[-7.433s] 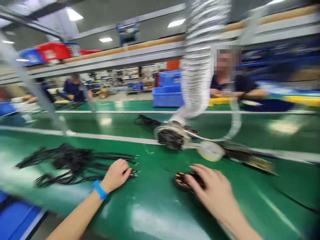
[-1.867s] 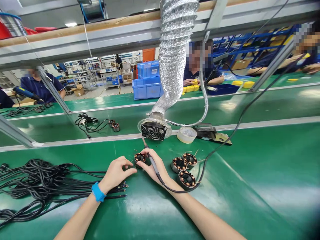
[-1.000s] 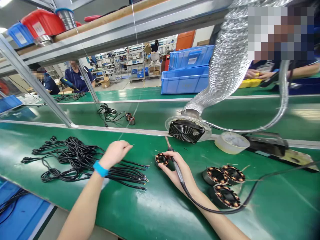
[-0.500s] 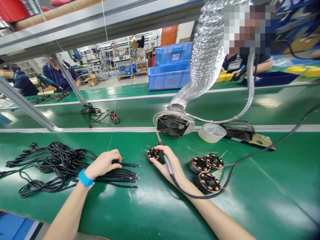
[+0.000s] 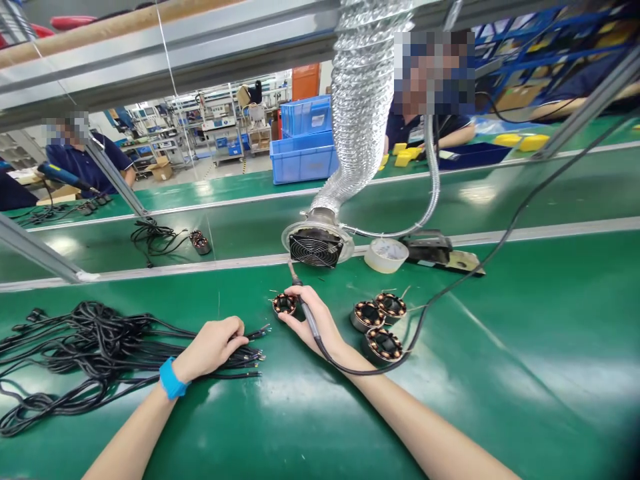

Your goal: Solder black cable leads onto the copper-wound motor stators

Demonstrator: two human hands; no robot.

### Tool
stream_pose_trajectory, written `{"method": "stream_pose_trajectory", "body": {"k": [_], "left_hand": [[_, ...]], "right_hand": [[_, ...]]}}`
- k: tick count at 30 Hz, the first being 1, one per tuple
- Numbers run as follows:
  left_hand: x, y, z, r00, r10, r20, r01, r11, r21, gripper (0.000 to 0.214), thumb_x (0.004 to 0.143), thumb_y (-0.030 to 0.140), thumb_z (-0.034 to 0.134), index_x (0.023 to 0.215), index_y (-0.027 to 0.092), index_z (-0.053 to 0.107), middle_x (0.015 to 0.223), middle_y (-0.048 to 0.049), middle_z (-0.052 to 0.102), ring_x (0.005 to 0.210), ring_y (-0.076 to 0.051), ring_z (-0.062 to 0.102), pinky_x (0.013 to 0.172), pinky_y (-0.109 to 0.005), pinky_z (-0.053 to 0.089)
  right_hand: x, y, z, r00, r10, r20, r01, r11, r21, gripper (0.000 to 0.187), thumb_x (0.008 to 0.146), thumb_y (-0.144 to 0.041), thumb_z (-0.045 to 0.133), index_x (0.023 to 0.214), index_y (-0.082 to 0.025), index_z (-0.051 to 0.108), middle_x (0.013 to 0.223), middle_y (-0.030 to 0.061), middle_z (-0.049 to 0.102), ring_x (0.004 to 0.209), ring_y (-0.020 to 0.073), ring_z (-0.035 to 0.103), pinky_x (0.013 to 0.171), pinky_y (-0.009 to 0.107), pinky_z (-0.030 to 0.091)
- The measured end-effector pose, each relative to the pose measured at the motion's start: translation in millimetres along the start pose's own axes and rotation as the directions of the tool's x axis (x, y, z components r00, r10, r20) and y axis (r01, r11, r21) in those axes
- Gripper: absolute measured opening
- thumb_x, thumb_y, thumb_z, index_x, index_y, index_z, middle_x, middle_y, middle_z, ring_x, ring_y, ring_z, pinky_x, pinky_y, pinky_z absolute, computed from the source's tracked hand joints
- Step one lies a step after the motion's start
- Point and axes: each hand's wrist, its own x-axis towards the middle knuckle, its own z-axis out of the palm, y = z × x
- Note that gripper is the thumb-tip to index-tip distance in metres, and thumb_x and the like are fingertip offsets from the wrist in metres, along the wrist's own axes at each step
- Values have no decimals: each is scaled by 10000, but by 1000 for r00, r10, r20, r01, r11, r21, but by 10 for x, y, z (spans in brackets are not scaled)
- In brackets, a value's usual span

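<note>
My left hand [image 5: 214, 345], with a blue band at its wrist, pinches a black cable [image 5: 256, 332] just behind its stripped end. Beneath it lies a tangled bundle of black cables [image 5: 107, 333], their bare ends pointing right. My right hand [image 5: 320, 323] carries a soldering iron [image 5: 310, 319] across the palm, its tip pointing up and away. Thumb and forefinger of the same hand are around a small motor stator [image 5: 284, 305] with copper windings, which rests on the green bench. Several centimetres separate the cable end from this stator.
Three more stators [image 5: 383, 343] stand right of my right hand, near the iron's cord. Behind are a fume fan [image 5: 316, 249] on a foil duct [image 5: 360, 100], a roll of tape [image 5: 386, 255] and a black metal holder [image 5: 440, 252]. Co-workers sit across the bench.
The view has swung right, so everything sits further left. My left hand has drawn a cable slightly up and towards the stator. My right hand keeps its grip on iron and stator.
</note>
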Motion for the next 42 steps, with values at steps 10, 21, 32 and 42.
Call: {"method": "stream_pose_trajectory", "body": {"k": [10,21,32,42], "left_hand": [[6,227,161,993,117,7,-116,988,-101,182,1001,300,474,838,220,492,787,21,582,661,-140,514,630,-255,347],[45,285,78,969,48,-244,-93,979,-180,208,961,345,539,809,204,556,706,26,572,601,-117,470,558,-235,344],[71,298,181,976,116,-182,-139,983,-122,218,957,349,532,806,201,581,697,17,602,612,-122,528,587,-228,388],[87,261,202,984,87,-157,-112,981,-158,238,967,362,523,806,199,584,708,11,601,635,-131,525,610,-234,402]], "right_hand": [[3,-48,61,1000,-12,21,12,999,31,393,798,-158,746,1141,-217,563,1041,34,586,948,191,592,874,316,486],[112,115,-251,980,-90,180,173,830,-530,360,960,-70,421,1276,-183,551,1209,150,596,1129,247,598,1011,433,472],[273,151,-411,916,34,399,289,634,-717,313,961,-27,434,1222,-160,543,1299,177,565,1312,271,493,1117,512,362],[240,12,-371,852,-62,520,444,612,-655,166,1002,-161,490,1143,-180,577,1001,90,607,960,221,597,974,411,452]]}}
